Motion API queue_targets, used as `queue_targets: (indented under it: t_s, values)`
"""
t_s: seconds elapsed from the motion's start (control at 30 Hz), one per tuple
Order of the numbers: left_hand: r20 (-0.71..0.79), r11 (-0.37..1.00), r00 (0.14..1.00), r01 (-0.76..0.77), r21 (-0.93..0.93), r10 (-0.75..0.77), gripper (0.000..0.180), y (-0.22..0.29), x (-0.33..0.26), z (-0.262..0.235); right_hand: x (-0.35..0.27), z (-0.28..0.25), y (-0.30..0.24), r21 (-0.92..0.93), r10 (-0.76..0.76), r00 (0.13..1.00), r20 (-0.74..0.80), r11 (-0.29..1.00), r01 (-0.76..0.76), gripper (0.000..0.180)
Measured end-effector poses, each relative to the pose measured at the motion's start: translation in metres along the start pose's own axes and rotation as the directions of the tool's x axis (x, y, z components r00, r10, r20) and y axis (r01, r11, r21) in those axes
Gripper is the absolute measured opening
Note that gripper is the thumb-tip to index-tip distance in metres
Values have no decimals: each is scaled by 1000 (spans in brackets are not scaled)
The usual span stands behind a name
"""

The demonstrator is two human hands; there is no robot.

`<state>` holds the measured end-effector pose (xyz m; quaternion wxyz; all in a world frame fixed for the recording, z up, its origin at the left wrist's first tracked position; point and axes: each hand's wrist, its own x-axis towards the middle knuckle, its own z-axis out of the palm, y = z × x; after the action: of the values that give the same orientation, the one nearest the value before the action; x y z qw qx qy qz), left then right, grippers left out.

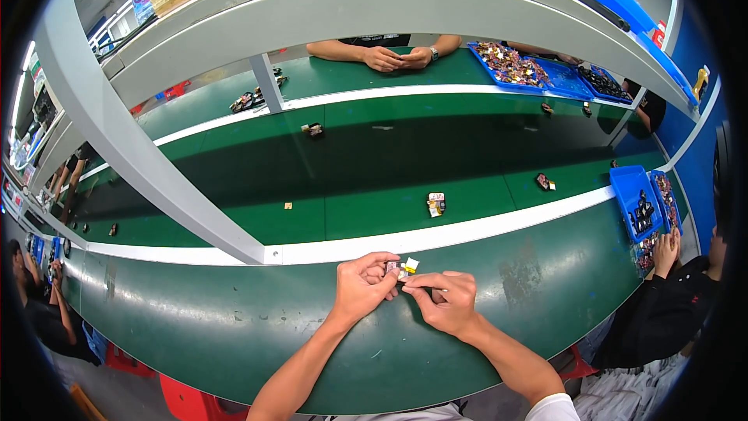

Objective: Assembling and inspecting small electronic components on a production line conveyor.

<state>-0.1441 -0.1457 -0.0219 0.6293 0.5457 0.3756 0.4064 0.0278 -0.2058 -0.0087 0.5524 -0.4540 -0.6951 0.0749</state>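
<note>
Over the green bench, my left hand (360,288) grips a small dark electronic assembly (402,271) with a yellow strip and a white square tab sticking out at its far right corner. The fingers and thumb close around its left side and hide part of it. My right hand (448,302) is closed in a pinch at the near right edge of the same assembly. What lies between its fingertips is too small to make out. Beyond the white rail, a similar small assembly (435,204), white and dark with a yellow strip, lies on the green belt.
More small assemblies (313,130) lie scattered along the belt. A blue tray (621,187) of black parts stands at the right, beside a co-worker's hand (666,252). Another person's hands (397,58) work across the belt. A grey post (156,156) rises on the left.
</note>
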Motion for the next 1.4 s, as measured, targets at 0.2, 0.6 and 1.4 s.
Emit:
queue_targets:
  t_s: [0.2, 0.6, 1.4]
  values:
    - [11, 1000, 1000, 2, -22, -1, 21, -1, 0, 0, 2, -1, -1, -17, -9, 1000, 7, 1000, 9, 14]
    - [168, 983, 982, 113, -144, -88, 27, 8, 8, -13, 0, -6, 2, -22, 44, 999, -24, 999, -45, 14]
    - [114, 964, 968, 237, -123, -223, 22, 17, 4, -2, 1, -7, 1, -14, 46, 999, -9, 999, -47, 14]
